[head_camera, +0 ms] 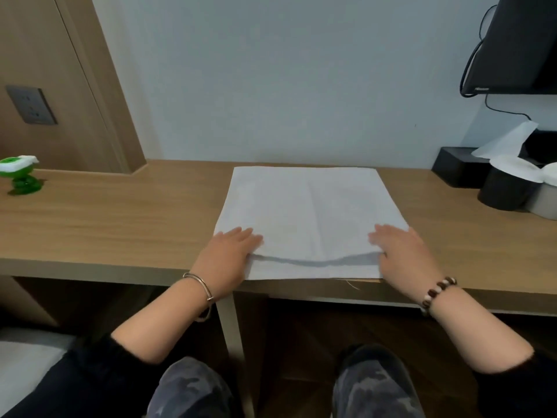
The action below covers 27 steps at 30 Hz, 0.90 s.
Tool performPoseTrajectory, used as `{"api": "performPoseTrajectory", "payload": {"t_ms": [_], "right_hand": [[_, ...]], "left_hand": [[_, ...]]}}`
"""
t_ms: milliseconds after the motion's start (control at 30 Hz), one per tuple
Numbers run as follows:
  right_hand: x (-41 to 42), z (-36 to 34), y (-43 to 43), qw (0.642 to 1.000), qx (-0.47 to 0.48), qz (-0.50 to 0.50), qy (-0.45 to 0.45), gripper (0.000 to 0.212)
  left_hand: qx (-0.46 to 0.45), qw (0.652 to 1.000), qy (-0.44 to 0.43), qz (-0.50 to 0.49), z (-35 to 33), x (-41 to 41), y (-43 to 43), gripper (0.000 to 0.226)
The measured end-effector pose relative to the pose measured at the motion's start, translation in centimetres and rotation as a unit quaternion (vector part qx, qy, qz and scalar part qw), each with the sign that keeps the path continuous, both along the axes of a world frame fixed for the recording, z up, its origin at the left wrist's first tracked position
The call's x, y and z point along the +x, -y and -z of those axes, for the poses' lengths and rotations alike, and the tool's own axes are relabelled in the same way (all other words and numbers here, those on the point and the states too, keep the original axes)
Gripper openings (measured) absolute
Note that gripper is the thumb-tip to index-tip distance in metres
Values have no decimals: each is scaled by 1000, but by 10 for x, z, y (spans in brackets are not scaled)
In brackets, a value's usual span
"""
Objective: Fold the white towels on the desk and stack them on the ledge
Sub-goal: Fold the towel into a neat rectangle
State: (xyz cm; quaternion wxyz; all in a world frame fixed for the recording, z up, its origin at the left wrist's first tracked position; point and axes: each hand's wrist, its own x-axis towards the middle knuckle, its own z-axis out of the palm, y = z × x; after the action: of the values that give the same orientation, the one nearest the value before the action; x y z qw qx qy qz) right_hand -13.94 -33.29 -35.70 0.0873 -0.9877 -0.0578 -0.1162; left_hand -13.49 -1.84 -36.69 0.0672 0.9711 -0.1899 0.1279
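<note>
A small green toy (21,176) stands at the far left of the wooden surface (120,224). The left hand (229,254) lies flat on the near left corner of the white towel (307,206), its fingers straight. The towel is spread in the middle of the surface. The right hand (404,251) rests flat on the near right corner, fingers straight too. Neither hand grips it. A black cup (503,191) sits at the right.

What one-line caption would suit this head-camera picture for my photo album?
Left hand and right hand rest on the near corners of a white towel spread on a wooden desk.
</note>
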Motion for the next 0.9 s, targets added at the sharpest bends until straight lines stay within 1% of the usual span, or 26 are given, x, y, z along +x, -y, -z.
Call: {"api": "performPoseTrajectory", "payload": {"t_ms": [33,100,167,300,333,400,433,467,500,533,567,600,633,700,733,767,833,900], "right_hand": [[-1,6,1,999,-1,0,-51,51],[4,12,4,995,4,-2,-97,54],[16,12,8,994,3,-1,-106,53],[45,6,4,991,-5,-9,-131,51],[52,2,1,989,-3,-12,-144,51],[64,-7,-2,987,23,-16,-157,53],[68,-13,-2,988,54,-16,-143,54],[70,-18,-1,990,94,-11,-105,56],[70,-24,1,991,127,0,-45,58],[68,-27,4,990,138,12,21,60],[64,-28,7,989,130,20,72,61],[60,-26,10,990,105,22,96,61],[56,-21,14,994,67,15,90,61],[48,-4,19,1000,5,-13,7,63],[44,3,22,999,6,-26,-40,63],[40,7,24,997,23,-33,-69,64],[39,7,27,995,35,-24,-92,67],[41,3,22,994,-28,8,-102,70]], "left_hand": [[-9,999,-31,-1,7,-1,-2,47],[-25,998,-61,-11,12,5,-5,46],[-19,997,-79,-19,12,18,-6,46],[28,990,-127,-56,2,48,-2,47],[25,989,-132,-68,-3,53,0,48],[-20,989,-119,-86,-12,60,5,50],[-54,989,-96,-94,-16,62,8,50],[-81,990,-61,-101,-20,62,10,52],[-94,990,-21,-103,-23,61,11,54],[-90,991,17,-97,-25,59,12,57],[-72,993,44,-87,-25,54,12,62],[-41,995,55,-75,-23,48,12,65],[-2,997,51,-65,-18,41,13,67],[52,997,23,-49,-2,27,12,61],[42,998,8,-40,5,23,9,54],[11,999,-4,-33,10,19,7,48],[-59,998,-23,-26,15,17,3,41],[-74,996,-32,-24,17,17,1,42]]}}
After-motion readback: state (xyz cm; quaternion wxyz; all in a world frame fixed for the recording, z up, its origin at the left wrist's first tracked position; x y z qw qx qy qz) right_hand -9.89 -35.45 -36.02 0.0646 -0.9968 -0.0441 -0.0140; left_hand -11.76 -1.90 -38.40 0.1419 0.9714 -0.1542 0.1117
